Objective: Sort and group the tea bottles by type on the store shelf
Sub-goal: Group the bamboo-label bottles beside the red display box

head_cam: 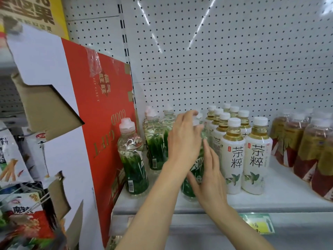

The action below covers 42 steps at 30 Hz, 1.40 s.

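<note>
A green-labelled tea bottle (187, 190) stands near the shelf's front, held between both hands. My left hand (183, 139) wraps its neck and white cap from the left. My right hand (210, 179) lies against its lower body, thumb around the front. Most of that bottle is hidden behind my hands. Three more green-labelled bottles (134, 163) stand to its left, one in front and two behind. Directly to the right, white-labelled tea bottles (234, 159) stand in two rows running back. Red-and-gold-labelled bottles (306, 152) are grouped at the far right.
The white shelf (281, 197) has a pegboard back wall (216, 60) and a green price tag (257, 224) on its front edge. A tall red and white cardboard box (100, 123) walls off the left side. Snack packs (19, 224) hang lower left.
</note>
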Available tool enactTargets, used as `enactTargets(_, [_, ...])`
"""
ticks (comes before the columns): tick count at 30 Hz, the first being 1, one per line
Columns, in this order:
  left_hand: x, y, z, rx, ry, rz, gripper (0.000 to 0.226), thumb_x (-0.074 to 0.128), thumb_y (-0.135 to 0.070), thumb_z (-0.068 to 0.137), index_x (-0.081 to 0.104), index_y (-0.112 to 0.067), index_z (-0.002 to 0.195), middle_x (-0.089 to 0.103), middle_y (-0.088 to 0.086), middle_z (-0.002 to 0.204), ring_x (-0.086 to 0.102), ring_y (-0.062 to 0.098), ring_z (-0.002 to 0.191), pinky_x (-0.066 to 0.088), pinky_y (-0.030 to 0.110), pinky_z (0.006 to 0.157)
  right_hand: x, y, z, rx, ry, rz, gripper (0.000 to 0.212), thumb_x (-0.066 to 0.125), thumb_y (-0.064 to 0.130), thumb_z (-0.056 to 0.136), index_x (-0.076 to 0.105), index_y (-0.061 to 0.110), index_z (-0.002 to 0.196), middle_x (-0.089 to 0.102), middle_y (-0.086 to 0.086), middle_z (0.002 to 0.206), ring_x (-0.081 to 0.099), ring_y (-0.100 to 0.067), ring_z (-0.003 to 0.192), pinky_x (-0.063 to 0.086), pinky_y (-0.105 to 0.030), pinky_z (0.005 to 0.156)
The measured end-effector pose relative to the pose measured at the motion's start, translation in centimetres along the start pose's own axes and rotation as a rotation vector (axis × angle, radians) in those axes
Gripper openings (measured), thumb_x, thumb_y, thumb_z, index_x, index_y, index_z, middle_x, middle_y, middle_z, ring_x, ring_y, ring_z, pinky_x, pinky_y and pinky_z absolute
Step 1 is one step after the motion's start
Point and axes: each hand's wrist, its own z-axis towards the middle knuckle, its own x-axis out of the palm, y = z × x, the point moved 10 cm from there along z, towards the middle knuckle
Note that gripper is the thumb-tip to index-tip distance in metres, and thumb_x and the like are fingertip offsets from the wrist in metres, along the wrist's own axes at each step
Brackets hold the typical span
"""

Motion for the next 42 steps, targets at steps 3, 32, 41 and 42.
enactTargets(3, [1.0,-0.5,0.5,0.022,0.029,-0.040,0.036,0.056,-0.027,0.101,0.054,-0.022,0.137,0.054,-0.005,0.139,0.050,0.011,0.123,0.024,0.014,0.088,0.0,-0.3,0.2,0.041,-0.047,-0.049,0.096,0.072,0.025,0.084,0.007,0.023,0.155,0.037,-0.022,0.149,0.045,-0.026,0.126,0.055,-0.040,0.079])
enactTargets(32, [-11.0,-0.6,6.3,-0.197,0.342,0.216,0.059,0.077,-0.024,0.085,0.055,-0.017,0.139,0.063,0.002,0.132,0.070,0.018,0.098,0.050,0.039,0.097,-0.2,5.1,0.1,-0.031,0.170,0.357,0.085,0.058,0.054,0.088,0.014,0.030,0.156,0.025,0.010,0.160,0.024,-0.007,0.147,0.026,-0.033,0.120])
enactTargets(41, [-7.2,1.4,0.1,-0.214,0.387,-0.038,0.043,0.072,-0.035,0.089,0.060,-0.027,0.130,0.070,-0.003,0.119,0.067,0.012,0.103,0.047,0.017,0.095,0.3,3.5,-1.3,0.230,0.278,0.616,0.087,0.065,0.042,0.085,0.008,0.048,0.151,0.013,0.049,0.148,0.013,0.020,0.139,0.018,-0.009,0.110])
enactTargets(42, [-6.8,2.2,-1.2,-0.222,0.298,-0.064,0.051,0.068,-0.043,0.090,0.053,-0.031,0.137,0.066,-0.007,0.127,0.061,0.007,0.109,0.042,0.011,0.094,0.3,3.3,-1.8,0.273,0.275,0.656,0.086,0.063,0.042,0.083,0.009,0.049,0.149,0.015,0.053,0.143,0.014,0.024,0.136,0.019,-0.005,0.108])
